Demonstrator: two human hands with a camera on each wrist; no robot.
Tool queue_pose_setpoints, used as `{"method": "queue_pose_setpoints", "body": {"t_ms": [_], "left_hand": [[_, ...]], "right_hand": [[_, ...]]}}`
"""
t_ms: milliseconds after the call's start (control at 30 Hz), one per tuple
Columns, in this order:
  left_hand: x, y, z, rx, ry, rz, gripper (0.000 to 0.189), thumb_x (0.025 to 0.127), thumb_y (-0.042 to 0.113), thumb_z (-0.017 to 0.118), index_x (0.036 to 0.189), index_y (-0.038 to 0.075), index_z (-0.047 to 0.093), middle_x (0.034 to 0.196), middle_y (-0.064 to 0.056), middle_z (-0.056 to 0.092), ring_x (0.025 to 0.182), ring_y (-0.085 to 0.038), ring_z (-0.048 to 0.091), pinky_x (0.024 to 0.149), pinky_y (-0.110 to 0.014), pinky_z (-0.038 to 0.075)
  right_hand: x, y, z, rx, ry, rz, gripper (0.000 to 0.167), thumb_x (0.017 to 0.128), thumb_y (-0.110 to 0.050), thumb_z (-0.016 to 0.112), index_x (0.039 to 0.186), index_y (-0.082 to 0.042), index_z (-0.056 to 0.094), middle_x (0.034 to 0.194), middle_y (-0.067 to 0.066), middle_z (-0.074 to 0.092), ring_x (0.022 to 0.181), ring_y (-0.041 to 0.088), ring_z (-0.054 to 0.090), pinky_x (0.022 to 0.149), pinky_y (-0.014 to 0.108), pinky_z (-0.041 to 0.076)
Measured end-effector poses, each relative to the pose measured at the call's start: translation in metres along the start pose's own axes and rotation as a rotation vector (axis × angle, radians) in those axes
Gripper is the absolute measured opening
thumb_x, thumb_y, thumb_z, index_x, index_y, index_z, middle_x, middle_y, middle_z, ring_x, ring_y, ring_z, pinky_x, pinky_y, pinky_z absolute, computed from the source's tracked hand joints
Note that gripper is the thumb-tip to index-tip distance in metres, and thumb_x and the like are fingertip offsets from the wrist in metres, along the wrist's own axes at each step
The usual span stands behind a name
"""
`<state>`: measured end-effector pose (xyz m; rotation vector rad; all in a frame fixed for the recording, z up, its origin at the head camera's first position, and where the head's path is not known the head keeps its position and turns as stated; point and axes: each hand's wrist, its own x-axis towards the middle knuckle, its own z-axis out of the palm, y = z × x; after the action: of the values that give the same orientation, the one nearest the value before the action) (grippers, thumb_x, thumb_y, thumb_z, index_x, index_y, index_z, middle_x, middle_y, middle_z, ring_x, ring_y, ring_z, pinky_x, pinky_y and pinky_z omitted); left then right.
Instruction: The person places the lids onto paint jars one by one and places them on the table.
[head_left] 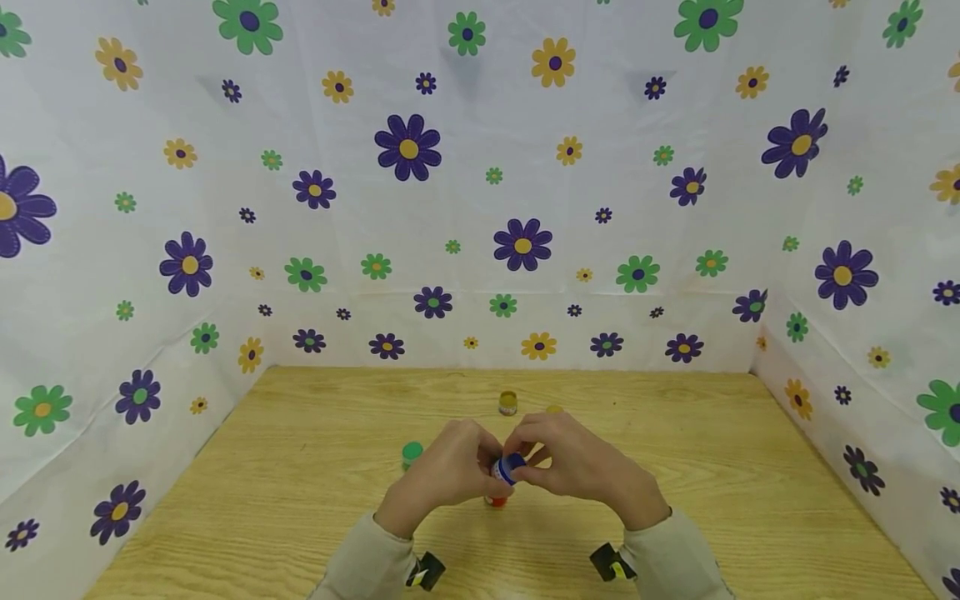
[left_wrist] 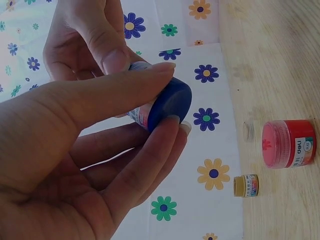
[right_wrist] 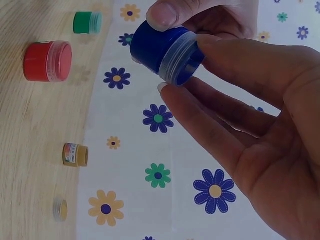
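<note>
Both hands hold a small blue paint jar [head_left: 510, 468] above the table, tilted in the head view. My left hand [head_left: 455, 471] grips its blue body [right_wrist: 159, 46], thumb on one side and fingers on the other. At the jar's clear ridged lid [right_wrist: 176, 61], my right hand [head_left: 573, 462] pinches with thumb and fingertips. Below the hands stands a red paint jar [left_wrist: 290, 144] with its lid on, mostly hidden behind the left hand in the head view.
A green jar [head_left: 412, 453] stands left of the hands. Farther back are an ochre jar [head_left: 507, 403] and a small round lid [right_wrist: 61, 210] lying apart from it. Flower-printed cloth [head_left: 465, 208] walls the wooden table [head_left: 300, 500] at the back and sides.
</note>
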<state>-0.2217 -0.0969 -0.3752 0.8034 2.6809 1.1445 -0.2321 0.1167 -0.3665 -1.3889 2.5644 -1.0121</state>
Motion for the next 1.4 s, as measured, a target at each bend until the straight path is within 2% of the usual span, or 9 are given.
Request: {"method": "queue_pose_setpoints", "body": {"t_ms": [233,500,1033,1267,1400], "left_hand": [[0.0015,-0.0001,-0.0009,0.016,0.006,0.019,0.015,0.078,0.008,0.088,0.090,0.005,0.081,0.077,-0.001,0.077,0.064,-0.006,0.066,0.058,-0.020,0.053],[0.0019,0.0012,-0.0020,0.012,0.005,0.013,0.013,0.079,0.009,0.088,0.088,0.005,0.080,0.079,-0.002,0.077,0.066,-0.007,0.067,0.059,-0.020,0.054],[0.0005,0.0012,-0.0020,-0.003,0.000,0.010,0.018,0.078,0.009,0.089,0.093,0.002,0.080,0.080,-0.004,0.078,0.066,-0.007,0.067,0.059,-0.021,0.054],[-0.0005,0.0005,-0.0007,-0.014,-0.005,0.002,0.018,0.077,0.008,0.089,0.092,0.002,0.080,0.079,-0.004,0.077,0.065,-0.008,0.067,0.058,-0.020,0.054],[-0.0008,0.0005,-0.0004,-0.017,-0.007,0.000,0.018,0.077,0.007,0.089,0.092,0.002,0.080,0.080,-0.005,0.078,0.066,-0.007,0.067,0.059,-0.020,0.055]], "right_hand": [[0.0015,0.0012,-0.0018,-0.014,0.000,0.005,0.015,0.095,-0.007,0.074,0.110,-0.007,0.074,0.104,0.006,0.072,0.095,0.015,0.072,0.078,0.017,0.059],[0.0001,-0.0018,-0.0036,-0.083,0.022,0.032,0.020,0.094,-0.012,0.076,0.114,-0.010,0.073,0.110,0.003,0.070,0.100,0.014,0.069,0.085,0.021,0.059],[0.0000,-0.0017,-0.0030,-0.046,0.007,-0.022,0.019,0.090,-0.002,0.077,0.107,-0.009,0.073,0.108,0.005,0.069,0.102,0.017,0.071,0.086,0.021,0.059],[-0.0004,-0.0037,-0.0013,-0.014,-0.001,-0.009,0.018,0.090,-0.001,0.077,0.107,-0.007,0.074,0.107,0.006,0.070,0.102,0.019,0.071,0.086,0.030,0.062],[-0.0007,-0.0038,-0.0009,-0.025,0.001,-0.009,0.018,0.090,-0.002,0.077,0.107,-0.007,0.074,0.107,0.006,0.070,0.102,0.018,0.071,0.087,0.030,0.062]]}}
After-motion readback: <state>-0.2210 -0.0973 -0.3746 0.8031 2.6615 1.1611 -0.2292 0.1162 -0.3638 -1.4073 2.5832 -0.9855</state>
